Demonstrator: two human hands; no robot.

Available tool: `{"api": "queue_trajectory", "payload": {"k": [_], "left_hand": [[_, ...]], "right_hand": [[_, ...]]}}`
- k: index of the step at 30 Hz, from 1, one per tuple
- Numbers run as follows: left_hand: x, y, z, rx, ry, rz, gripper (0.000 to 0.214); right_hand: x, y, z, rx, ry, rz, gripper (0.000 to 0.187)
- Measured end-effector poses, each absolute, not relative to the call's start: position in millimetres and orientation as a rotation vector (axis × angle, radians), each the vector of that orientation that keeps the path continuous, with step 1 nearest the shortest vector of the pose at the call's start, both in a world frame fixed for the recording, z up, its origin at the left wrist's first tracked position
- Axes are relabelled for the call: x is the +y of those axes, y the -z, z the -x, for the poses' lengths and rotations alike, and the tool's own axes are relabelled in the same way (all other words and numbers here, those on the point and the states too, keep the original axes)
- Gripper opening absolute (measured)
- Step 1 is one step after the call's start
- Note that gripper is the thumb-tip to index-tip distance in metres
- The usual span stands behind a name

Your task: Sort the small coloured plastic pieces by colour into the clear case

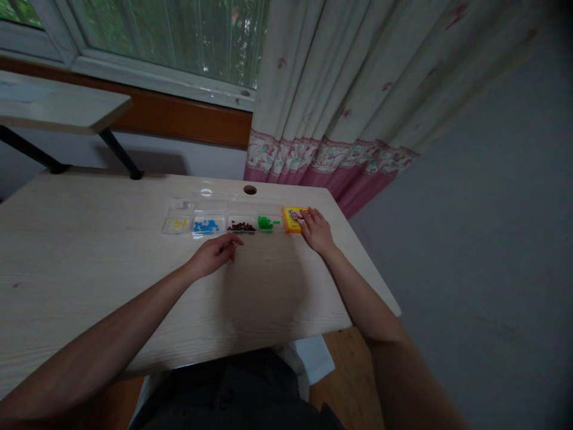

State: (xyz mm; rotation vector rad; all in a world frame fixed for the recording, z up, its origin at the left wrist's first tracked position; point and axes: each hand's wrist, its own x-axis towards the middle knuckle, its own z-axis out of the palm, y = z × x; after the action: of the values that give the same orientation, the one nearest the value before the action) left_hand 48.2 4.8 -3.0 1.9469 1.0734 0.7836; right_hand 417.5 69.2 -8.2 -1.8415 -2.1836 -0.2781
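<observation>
My right hand (pixel 317 231) rests on the right part of a yellow box (pixel 292 220) with dark lettering, its fingers stretched over the top. Nearer to me and to the left, my left hand (pixel 215 255) hovers low by the table, its fingers loosely bent and apart, with nothing visible in them. Just beyond it stands a clear case of dark brown pieces (pixel 242 227). Green pieces (pixel 265 223) fill part of the case between that one and the yellow box. Further left, clear cases hold blue pieces (pixel 206 227) and a few yellow pieces (pixel 177 223).
The cases stand in a row on a pale wooden table (pixel 111 251), their clear lids raised behind them. A round cable hole (pixel 250 190) lies near the back edge. A raised shelf (pixel 67 104) stands at the far left, and a curtain (pixel 322 107) hangs behind.
</observation>
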Motion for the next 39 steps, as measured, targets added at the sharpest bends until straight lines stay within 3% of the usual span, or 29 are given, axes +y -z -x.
{"api": "queue_trajectory", "payload": {"k": [8,14,19,23,33,39], "left_hand": [[2.8,2.5,-49.8,1.071,-0.805,-1.987,0.028],[4.1,-8.2,-44.4,1.368,-1.145,-2.239,0.031],[14.7,-20.8,-25.9,1.788,-1.4,-2.353,0.042],[22.7,-26.1,-25.0,1.849,-1.311,-2.456,0.058],[53.6,-39.1,-16.1,1.845,-0.703,-2.764,0.099],[46.2,-37.5,-6.6,1.782,-0.73,-2.825,0.094]], "right_hand": [[64.1,5.3,-411.9,-2.107,0.296,1.868,0.049],[60.1,-11.9,-390.9,-1.987,0.337,1.75,0.036],[71.5,-33.4,-343.5,-1.978,0.211,1.666,0.06],[84.3,-37.5,-311.9,-1.966,0.222,1.691,0.058],[77.5,-21.5,-304.7,-2.083,0.331,1.612,0.06],[54.7,-23.4,-308.5,-2.156,0.349,1.555,0.056]]}}
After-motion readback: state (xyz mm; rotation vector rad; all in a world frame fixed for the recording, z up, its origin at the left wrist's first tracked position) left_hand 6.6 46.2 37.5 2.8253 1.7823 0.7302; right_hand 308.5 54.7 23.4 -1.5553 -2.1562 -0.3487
